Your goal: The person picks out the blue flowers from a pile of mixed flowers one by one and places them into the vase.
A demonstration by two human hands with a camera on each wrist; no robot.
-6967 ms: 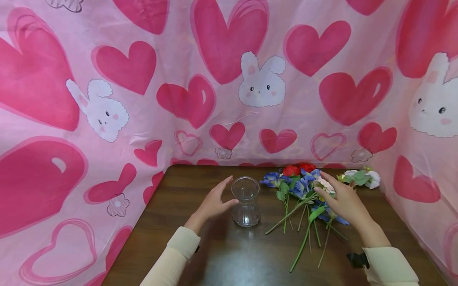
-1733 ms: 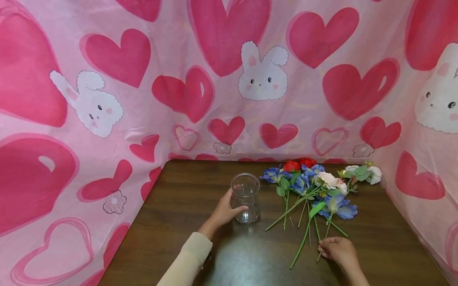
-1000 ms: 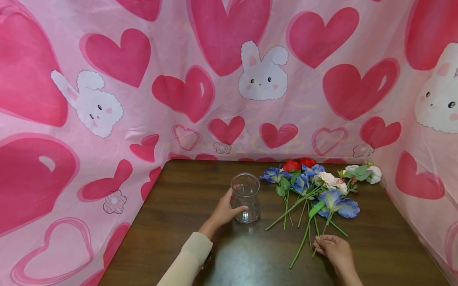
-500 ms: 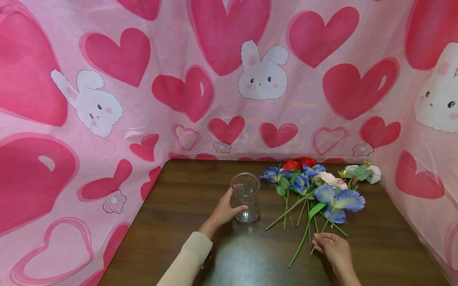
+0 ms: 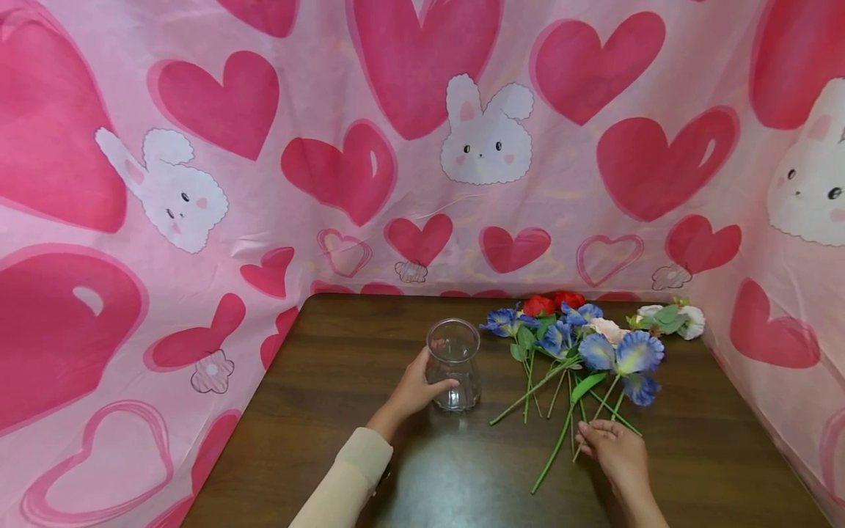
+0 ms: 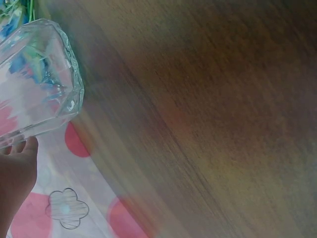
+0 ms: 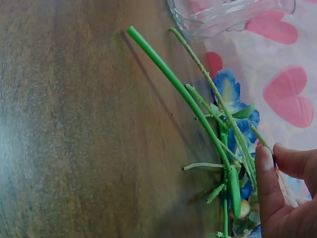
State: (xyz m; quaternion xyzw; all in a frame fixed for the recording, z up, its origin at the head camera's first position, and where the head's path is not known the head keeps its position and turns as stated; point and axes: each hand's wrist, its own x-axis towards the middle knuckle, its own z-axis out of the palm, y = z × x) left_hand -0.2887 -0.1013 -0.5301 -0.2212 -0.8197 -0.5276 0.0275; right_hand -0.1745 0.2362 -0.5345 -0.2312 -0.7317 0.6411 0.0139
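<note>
My left hand grips the side of a clear glass vase standing upright on the table, thumb in front and fingers behind. In the left wrist view the vase shows a faceted base, with the fingertips against its side. My right hand pinches the thin stem of a blue iris between thumb and fingers. Its yellow-centred bloom is raised over the pile. In the right wrist view the stem end sticks out past the thumb of the right hand.
Beyond the right hand lie more artificial flowers: blue irises, red blooms, a pale pink bloom and white ones. A thick green stem points towards me. Heart-patterned cloth borders the wooden table.
Seven seconds ago both hands hovered with fingers spread. Since then the left took hold of the vase and the right pinched the iris stem. Lately the iris rose and turned; the left hand stayed.
</note>
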